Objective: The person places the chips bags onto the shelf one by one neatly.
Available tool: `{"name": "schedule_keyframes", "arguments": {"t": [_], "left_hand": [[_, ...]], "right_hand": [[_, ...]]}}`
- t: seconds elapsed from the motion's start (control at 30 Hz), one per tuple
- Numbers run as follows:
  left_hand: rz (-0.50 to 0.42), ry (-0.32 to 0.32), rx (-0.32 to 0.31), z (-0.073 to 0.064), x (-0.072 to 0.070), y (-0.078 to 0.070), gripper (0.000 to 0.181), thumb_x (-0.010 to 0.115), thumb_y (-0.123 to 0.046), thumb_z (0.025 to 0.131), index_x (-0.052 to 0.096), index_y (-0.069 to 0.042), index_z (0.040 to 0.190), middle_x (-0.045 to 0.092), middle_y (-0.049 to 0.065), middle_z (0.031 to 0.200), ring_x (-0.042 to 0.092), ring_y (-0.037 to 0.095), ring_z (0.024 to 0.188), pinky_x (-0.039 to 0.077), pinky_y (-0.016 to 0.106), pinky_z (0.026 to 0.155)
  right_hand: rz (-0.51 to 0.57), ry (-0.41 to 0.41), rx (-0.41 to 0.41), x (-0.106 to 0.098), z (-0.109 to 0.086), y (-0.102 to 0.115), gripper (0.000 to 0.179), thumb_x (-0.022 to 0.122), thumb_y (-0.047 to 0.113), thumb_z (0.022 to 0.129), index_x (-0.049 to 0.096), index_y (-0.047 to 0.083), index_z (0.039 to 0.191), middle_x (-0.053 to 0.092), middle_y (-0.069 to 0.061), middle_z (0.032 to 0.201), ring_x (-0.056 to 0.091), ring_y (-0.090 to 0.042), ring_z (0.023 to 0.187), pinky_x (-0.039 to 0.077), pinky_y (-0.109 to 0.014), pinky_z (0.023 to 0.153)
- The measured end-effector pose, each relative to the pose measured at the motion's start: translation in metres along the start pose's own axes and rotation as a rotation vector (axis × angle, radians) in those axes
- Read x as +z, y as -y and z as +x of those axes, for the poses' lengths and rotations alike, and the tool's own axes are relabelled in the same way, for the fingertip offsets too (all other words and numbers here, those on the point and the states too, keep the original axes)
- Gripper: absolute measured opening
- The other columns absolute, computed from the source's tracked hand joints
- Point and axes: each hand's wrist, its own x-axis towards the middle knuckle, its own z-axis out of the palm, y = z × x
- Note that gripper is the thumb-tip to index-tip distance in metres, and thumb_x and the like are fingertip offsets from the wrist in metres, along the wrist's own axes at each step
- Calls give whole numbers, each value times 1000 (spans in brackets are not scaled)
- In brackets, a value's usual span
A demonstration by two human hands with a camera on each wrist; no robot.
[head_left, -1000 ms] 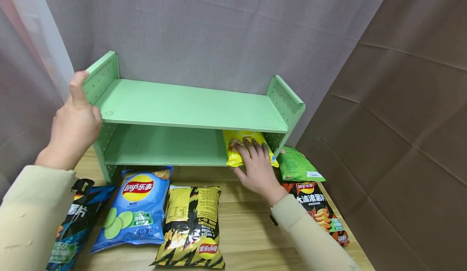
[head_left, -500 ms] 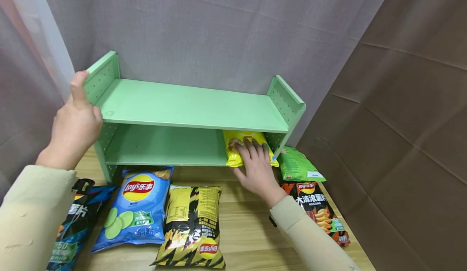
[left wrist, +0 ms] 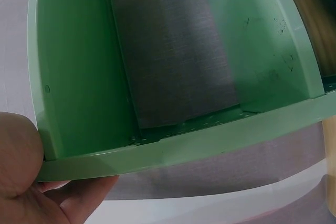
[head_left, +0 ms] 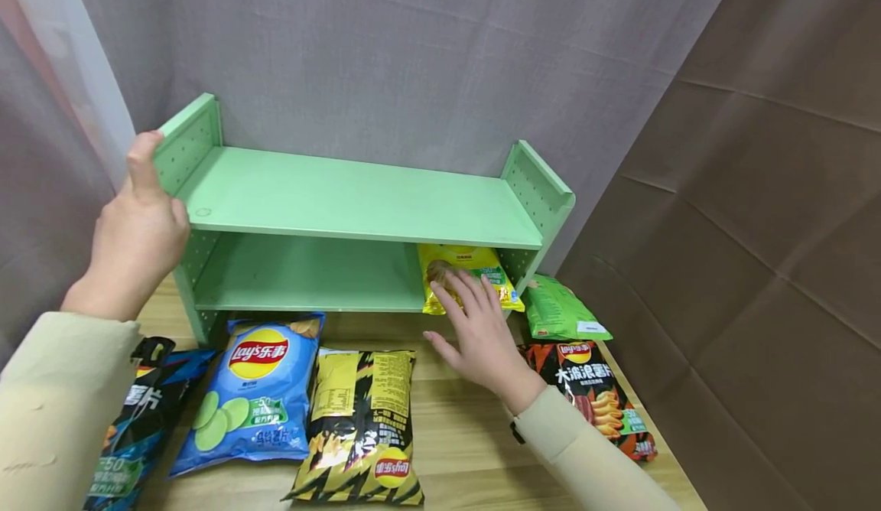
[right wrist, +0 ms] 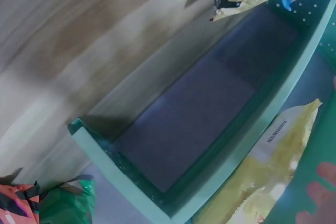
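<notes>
The yellow bag (head_left: 473, 261) lies on the lower shelf (head_left: 316, 281), at the rack's (head_left: 372, 193) four o'clock; its near edge meets the lip, so a snagging finger could drag it off. At its six o'clock, the right hand (head_left: 482, 343) looks released. At nine, the left hand (head_left: 141, 228) grips the rack; tugging could slide the bag.

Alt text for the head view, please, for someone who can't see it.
A person's left hand grips one end of a green shelf, while the right hand is over the front of a yellow chip bag on its lower level. More bags lie on the wooden table.
</notes>
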Motion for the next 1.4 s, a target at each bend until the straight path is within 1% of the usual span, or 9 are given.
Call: {"name": "schedule_keyframes", "arguments": {"t": [0.17,0.37,0.5,0.63,0.73,0.9,1.1,1.23,1.4], "left_hand": [[-4,11,-6,-1,0,-1,68,34,-3,88,7,-24,146,41,25,78,37,34,42,25,44,37],[-8,12,-3,-1,-1,-3,68,33,-2,88,6,-24,146,40,24,77,36,34,42,24,42,38],[-8,19,-7,-1,-2,-3,68,33,-2,88,6,-24,146,40,23,78,36,33,42,25,42,38],[-8,23,-14,-2,-2,-3,68,33,-2,88,6,-25,147,41,24,79,37,33,42,25,42,38],[-8,19,-21,-2,-2,-3,68,34,-3,88,6,-25,147,41,25,81,37,35,42,25,43,38],[-7,22,-26,-2,-3,-3,68,34,-3,88,6,-25,147,41,26,82,37,35,43,25,44,39],[-3,17,-12,-2,-2,-3,68,34,-2,88,6,-24,147,41,24,78,36,33,42,25,42,38],[-1,10,-7,-2,-2,-2,68,34,-2,88,6,-24,146,41,23,76,36,33,42,24,42,38],[2,9,-14,-2,-2,-2,68,34,-2,88,7,-24,147,41,25,77,37,35,43,25,44,38]], "right_hand": [[59,-54,-46,-11,-16,4,67,61,43,90,44,9,144,43,-17,143,36,-36,134,20,-58,109],[134,-204,-71,-22,-46,-1,54,64,35,88,58,1,129,58,-14,125,53,-34,116,35,-53,101],[143,-265,-10,-24,-72,-13,53,60,39,90,59,1,127,61,-12,117,57,-31,105,42,-47,92],[108,-252,115,-25,-97,-33,54,58,42,90,59,1,126,62,-13,113,59,-32,101,45,-48,87],[46,-168,275,-26,-113,-50,59,61,44,89,56,1,129,60,-16,116,57,-36,103,44,-51,87],[-36,69,604,-27,-135,-73,78,65,49,87,43,-5,139,49,-27,127,46,-49,113,36,-62,91],[-52,402,923,-29,-153,-86,99,40,72,88,27,-9,145,29,-40,138,31,-64,116,25,-73,90],[-12,561,1028,-27,-159,-90,103,29,76,88,18,-7,149,21,-43,138,30,-69,112,29,-74,83],[25,646,1029,-23,-162,-87,103,26,74,89,10,-7,151,18,-44,139,35,-69,107,38,-71,73]]}}
